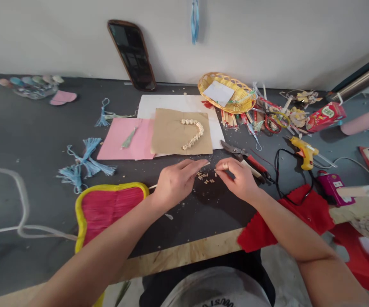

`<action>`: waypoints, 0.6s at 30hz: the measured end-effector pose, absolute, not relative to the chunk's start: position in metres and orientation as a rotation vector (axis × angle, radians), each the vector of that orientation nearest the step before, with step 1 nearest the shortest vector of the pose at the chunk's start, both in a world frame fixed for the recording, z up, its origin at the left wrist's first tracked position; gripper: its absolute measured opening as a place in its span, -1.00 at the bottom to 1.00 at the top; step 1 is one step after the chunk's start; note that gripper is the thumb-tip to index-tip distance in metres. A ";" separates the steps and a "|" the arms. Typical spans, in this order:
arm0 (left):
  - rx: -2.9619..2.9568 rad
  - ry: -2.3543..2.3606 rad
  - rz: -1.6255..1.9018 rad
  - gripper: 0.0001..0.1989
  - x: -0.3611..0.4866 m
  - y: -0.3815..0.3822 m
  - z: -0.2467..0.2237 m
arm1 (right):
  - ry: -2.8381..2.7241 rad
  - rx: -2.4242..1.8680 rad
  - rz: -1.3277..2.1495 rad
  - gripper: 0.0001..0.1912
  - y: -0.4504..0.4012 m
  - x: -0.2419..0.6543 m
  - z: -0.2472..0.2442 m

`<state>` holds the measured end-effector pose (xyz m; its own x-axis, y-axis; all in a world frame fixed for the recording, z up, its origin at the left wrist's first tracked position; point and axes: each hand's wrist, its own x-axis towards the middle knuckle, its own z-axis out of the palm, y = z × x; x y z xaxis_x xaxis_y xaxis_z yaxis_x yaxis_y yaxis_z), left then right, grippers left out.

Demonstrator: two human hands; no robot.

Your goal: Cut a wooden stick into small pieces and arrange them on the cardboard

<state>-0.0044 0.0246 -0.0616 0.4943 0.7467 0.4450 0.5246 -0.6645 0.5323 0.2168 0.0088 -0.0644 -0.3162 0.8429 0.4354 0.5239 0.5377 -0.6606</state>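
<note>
My left hand [176,181] is closed around a thin pale stick [153,186], whose other end shows at the fingertips. Facing it, my right hand [238,179] pinches a small pale piece [216,172] between thumb and finger. Several short cut stick pieces [206,177] lie on the dark table between the hands. Just beyond, a curved row of small pale pieces [197,135] sits on a brown cardboard sheet [168,132]. Red-handled pruning shears [235,149] rest beside my right hand, partly hidden by it.
Pink paper [110,138], blue tassels [90,160] and a yellow-edged magenta fan-like piece [108,204] lie left. A phone [133,55] leans on the wall. Right are a wicker basket [248,104], scissors [272,123], yellow glue gun [304,151], black cable [277,175] and red cloth [312,209].
</note>
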 end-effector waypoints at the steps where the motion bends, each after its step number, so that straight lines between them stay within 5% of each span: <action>1: 2.334 1.050 0.941 -0.63 -0.003 0.021 -0.057 | -1.990 -1.099 0.515 -0.92 0.008 0.217 -0.063; 10: 1.354 0.983 0.581 -0.63 0.011 0.011 -0.037 | -1.983 -1.043 0.519 -0.90 0.003 0.214 -0.059; 18: 1.084 0.923 0.456 -0.68 0.012 0.011 -0.043 | -2.063 -0.986 0.493 -0.88 0.004 0.216 -0.064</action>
<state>0.0125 0.0113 -0.0435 0.5617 0.7177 -0.4116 0.1100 0.4283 0.8969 0.2160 0.0045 -0.0641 -0.3935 0.7818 0.4838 0.4783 0.6235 -0.6185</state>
